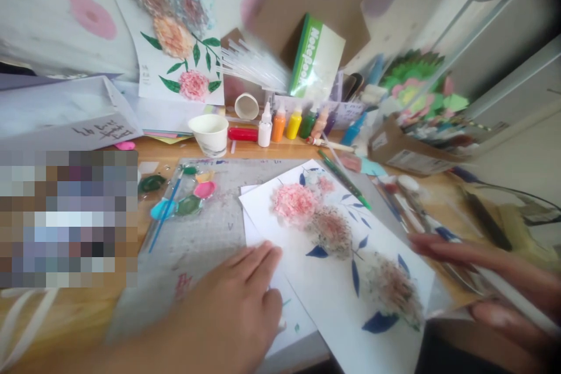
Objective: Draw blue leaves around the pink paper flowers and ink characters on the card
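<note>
A white sheet painted with pink and brown flowers and dark blue leaves (324, 280) lies at a slant on the grey cutting mat (219, 257). My left hand (236, 298) rests by its left edge, fingers stretched out and pressing on the paper beneath. That lower sheet (293, 310) shows small green marks. Off the painting's right edge, my right hand (508, 298) is closed around a slim white-handled paintbrush (517, 298); motion blurs it, and its tip is hard to make out.
Paint dabs (189, 205) and a blue brush (166, 210) lie at left. Behind stand a paper cup (209, 135) and several paint bottles (279, 124). A green pen (344, 178) touches the painting's far side. Brushes (403, 204) and a cardboard box (416, 149) sit at right.
</note>
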### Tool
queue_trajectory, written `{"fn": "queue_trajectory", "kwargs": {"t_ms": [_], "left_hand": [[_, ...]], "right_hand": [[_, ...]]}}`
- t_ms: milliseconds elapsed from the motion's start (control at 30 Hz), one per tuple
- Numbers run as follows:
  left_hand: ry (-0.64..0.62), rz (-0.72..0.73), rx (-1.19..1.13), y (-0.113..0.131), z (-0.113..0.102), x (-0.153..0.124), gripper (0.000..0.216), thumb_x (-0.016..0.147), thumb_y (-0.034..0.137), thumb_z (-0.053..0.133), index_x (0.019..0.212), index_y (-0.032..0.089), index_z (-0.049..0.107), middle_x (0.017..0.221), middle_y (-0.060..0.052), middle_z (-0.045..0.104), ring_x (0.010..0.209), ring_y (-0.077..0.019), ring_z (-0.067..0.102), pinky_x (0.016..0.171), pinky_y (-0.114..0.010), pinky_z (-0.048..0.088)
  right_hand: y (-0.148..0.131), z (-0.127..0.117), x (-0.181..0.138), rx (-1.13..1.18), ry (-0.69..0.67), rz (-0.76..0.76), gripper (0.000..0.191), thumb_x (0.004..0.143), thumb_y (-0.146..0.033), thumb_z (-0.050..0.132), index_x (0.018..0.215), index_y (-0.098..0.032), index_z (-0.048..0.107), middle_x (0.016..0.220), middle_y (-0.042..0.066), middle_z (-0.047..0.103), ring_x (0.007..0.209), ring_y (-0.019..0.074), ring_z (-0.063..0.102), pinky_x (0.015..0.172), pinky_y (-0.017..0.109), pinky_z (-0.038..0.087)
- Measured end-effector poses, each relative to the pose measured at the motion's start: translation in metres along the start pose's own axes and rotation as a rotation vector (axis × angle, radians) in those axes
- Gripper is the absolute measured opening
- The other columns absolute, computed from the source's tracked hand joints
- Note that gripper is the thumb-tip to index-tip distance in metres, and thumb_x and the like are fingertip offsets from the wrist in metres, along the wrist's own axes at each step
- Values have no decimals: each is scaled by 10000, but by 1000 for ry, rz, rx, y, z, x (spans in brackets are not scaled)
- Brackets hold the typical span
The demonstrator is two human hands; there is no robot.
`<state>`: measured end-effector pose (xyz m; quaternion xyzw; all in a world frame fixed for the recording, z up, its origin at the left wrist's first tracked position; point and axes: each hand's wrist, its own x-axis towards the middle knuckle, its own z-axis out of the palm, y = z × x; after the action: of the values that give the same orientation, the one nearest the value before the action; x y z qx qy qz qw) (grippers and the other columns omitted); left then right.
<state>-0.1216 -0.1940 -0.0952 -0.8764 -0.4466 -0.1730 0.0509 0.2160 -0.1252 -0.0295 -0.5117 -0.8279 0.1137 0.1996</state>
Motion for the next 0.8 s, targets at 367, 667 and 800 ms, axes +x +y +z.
{"fn": "queue_trajectory", "kwargs": {"t_ms": [367,667,800], "left_hand": [[48,58,11,-1,10,-5,113,817,187,519,800,143,622,1194,-180,613,1087,-314,603,858,-388,534],[106,57,3,-3,17,-3,133,804,169,501,691,134,561,1122,-205,642,1007,-310,647,782,-359,582],[49,35,-41,-2,16,-9,177,850,208,472,771,116,601,1181,-214,609,1094,-306,600,854,-367,558]], "right_hand": [[-111,115,45,720,-50,54,174,885,-345,522,886,-257,672,711,8,672,637,162,638,582,276,534],[-101,134,48,644,52,144,96,839,-311,585,837,-227,539,655,-24,594,562,132,589,509,229,476],[-102,133,50,448,86,49,66,827,-280,591,858,-233,556,737,-9,623,573,125,598,544,238,502]]}}
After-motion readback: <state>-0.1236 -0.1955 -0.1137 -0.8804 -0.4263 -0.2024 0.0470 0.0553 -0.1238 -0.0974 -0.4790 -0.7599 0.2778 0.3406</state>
